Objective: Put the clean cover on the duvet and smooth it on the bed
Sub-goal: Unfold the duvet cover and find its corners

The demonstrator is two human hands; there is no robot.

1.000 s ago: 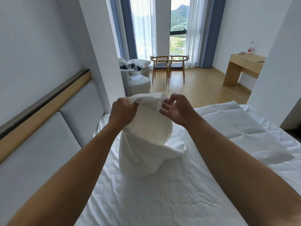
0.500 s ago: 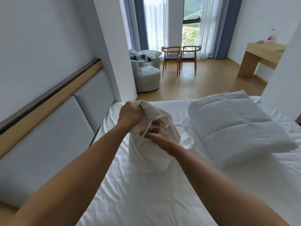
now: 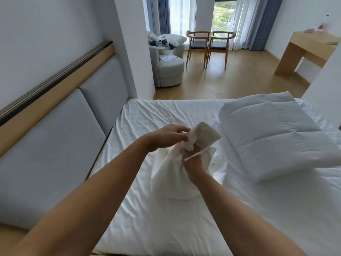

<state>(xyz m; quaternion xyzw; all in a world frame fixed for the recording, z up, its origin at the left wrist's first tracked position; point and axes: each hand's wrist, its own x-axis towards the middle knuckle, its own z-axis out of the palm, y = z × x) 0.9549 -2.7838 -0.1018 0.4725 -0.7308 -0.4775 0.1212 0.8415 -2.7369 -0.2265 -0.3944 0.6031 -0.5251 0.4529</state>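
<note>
A bunched white duvet cover (image 3: 172, 174) stands up from the bed (image 3: 166, 228), gathered at its top corner. My left hand (image 3: 166, 137) pinches the raised corner of the cover from the left. Just below it, my right hand (image 3: 193, 161) grips the gathered cloth, and a thin white tie string crosses its knuckles. A folded white quilted duvet (image 3: 273, 139) lies on the right half of the bed, apart from both hands.
A padded grey headboard (image 3: 60, 137) with a wooden rail runs along the left. Beyond the bed's far edge are a round armchair (image 3: 168, 65) with pillows, two wooden chairs (image 3: 208, 45) by the window, and a wooden desk (image 3: 306, 52) at the right.
Both hands and the cover's top have dropped lower toward the bed. My right hand went from open fingers at the corner to gripping the cloth under my left hand. The view tilted down.
</note>
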